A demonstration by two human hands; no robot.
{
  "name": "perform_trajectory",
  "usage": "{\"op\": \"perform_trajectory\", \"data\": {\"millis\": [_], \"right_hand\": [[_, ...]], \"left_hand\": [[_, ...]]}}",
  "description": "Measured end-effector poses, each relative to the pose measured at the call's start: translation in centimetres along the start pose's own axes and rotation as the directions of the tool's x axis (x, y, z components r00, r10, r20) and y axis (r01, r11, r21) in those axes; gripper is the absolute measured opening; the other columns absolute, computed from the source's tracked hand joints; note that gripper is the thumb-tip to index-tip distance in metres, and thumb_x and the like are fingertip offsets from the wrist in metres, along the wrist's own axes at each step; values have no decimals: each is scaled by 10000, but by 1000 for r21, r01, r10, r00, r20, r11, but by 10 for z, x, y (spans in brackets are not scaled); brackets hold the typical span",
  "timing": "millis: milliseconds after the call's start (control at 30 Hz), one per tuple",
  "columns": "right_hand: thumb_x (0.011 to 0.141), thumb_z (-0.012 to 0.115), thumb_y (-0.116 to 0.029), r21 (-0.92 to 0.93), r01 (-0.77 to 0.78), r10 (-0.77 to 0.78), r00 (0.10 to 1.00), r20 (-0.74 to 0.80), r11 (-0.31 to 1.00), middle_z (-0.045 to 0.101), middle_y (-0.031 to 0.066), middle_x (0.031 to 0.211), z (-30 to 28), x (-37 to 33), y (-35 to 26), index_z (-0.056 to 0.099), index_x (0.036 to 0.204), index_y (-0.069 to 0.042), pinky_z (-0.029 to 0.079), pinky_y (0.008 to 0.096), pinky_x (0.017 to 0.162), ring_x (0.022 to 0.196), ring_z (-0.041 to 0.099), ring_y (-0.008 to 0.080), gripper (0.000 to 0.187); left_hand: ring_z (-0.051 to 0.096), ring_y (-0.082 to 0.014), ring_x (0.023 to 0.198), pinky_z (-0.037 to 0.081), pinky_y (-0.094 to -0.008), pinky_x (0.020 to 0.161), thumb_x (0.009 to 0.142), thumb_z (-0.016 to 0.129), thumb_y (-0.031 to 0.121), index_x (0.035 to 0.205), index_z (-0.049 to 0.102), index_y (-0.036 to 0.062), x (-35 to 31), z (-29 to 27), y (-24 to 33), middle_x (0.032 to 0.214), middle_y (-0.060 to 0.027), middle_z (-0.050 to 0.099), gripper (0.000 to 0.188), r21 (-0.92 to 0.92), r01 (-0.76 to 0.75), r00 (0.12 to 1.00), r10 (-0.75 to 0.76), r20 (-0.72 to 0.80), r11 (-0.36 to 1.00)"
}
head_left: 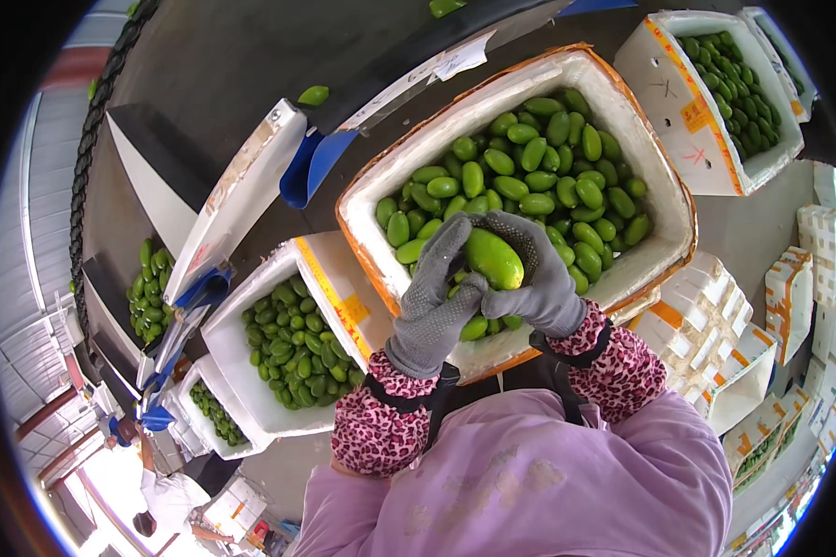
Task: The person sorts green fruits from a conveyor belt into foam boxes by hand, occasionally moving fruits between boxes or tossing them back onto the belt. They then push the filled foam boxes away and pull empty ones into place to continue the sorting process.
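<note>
Between my left grip (437, 302) and right grip (542, 286), I'm cupping one green fruit (494, 261), risking a drop onto the heaped fruits (540, 181) below if either is loosening.

1) Daylight glares white, washed out, at eight o'clock
2) Soft highlights gleam on the large glossy green oval fruit (494, 260) near centre, crisply focused
3) The wide matte black surface (251, 56) at eleven o'clock looks dim
4) Straight lines bow outward; bluish fringing at four o'clock
</note>
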State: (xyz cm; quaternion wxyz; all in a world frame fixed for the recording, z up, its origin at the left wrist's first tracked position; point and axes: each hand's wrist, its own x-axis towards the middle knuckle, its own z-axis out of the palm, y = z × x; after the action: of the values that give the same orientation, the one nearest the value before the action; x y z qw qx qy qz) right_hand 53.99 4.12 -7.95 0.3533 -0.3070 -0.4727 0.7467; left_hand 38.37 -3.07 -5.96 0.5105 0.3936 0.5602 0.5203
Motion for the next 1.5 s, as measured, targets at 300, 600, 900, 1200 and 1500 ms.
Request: {"op": "perform_trajectory", "data": {"millis": [300,600,900,1200,1500], "right_hand": [[949,675,-251,620,-331,220,943,251,712,488,150,1402,29,-44,-3,325,1479,10,434,397,1098,1288,516,259,687],[1012,547,-333,-413,-46,33,999,-40,910,552,203,1321,24,-191,76,402,1412,11,525,442,999,1182,608,314,547],[998,560,-408,641,-194,656,408,-635,742,607,204,1241,-42,-270,160,462,1359,-22,537,494,915,1022,645,375,537],[989,608,-327,68,-659,657,752,45,749,637,19,909,158,-263,174,624,1069,-66,564,331,772,811,651,145,273],[916,679,-313,-701,-158,491,817,303,696,694,100,941,237,-200,143,692,1081,-46,527,310,758,815,666,187,315]], "left_hand": [[574,-223,1176,475,-339,1024,858,704,-20,1352,517,-7,-60,-15,5,1303,-129,533,528,93,-41,991,53,-127,995],[575,-131,1096,458,-260,973,981,596,73,1324,543,-23,-169,-49,-29,1179,-79,623,361,73,252,967,-249,-49,965],[616,-162,1073,485,-288,963,982,593,105,1308,558,-36,-367,-135,-97,1192,-101,649,357,102,405,901,-378,-211,909],[654,-233,1078,500,-339,930,942,605,274,1292,602,30,-478,-168,-97,1176,-141,679,427,458,496,852,-311,-421,738],[630,-290,1154,489,-363,985,958,586,343,1275,626,72,-498,-173,-110,1237,-163,656,419,428,465,858,-277,-432,775]]}}
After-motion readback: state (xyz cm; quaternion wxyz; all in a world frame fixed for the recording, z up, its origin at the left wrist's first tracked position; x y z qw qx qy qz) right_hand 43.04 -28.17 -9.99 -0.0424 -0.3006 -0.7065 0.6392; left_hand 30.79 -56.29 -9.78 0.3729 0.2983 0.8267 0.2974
